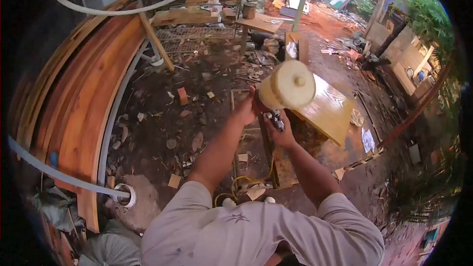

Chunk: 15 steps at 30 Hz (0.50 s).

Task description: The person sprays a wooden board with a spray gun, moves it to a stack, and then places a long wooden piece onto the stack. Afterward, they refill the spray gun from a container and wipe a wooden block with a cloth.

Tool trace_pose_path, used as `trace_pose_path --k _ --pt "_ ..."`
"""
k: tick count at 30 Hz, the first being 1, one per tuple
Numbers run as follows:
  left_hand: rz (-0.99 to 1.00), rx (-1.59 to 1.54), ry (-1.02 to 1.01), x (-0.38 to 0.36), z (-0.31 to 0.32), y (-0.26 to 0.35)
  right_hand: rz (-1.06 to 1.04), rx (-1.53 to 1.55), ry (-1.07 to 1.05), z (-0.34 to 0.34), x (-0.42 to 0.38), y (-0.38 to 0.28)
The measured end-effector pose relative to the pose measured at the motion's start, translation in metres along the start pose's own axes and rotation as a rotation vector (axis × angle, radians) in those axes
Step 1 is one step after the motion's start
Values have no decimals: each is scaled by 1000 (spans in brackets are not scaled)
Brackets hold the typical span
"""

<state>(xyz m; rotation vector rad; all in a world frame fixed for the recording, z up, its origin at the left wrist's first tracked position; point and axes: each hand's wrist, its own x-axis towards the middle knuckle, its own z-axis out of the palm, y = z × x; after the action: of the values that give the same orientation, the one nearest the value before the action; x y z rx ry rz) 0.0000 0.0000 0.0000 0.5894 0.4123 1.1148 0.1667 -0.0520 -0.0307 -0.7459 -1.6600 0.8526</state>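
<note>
A spray gun [278, 119] with a large pale yellow cup [288, 86] and a round lid is held up in front of me. My left hand [247, 108] is closed against the near left side of the cup. Wrapped round the metal body below the cup is my right hand [280, 132]. Behind the cup, to its right, a glossy yellow wooden panel [325, 108] lies on a stained work table [313, 160]. A yellow hose [239, 178] hangs down near the table's left edge.
Long reddish boards [93, 103] lean at the left, beside a curved grey pipe [106, 128]. A small wooden table [260, 22] stands further back. Crumpled paper [367, 140] lies at the table's right. Wood scraps and stones litter the ground.
</note>
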Motion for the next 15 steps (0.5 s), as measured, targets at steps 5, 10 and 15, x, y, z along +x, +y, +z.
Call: trace_pose_path --k 5,10,15 --pt "119 -83 -137 -1 -1 -6 100 72 -18 1 3 -28" --pt "71 -136 -110 18 -19 -12 110 80 0 5 10 -33" --pt "117 -140 -128 21 -12 -13 124 123 8 2 12 -42"
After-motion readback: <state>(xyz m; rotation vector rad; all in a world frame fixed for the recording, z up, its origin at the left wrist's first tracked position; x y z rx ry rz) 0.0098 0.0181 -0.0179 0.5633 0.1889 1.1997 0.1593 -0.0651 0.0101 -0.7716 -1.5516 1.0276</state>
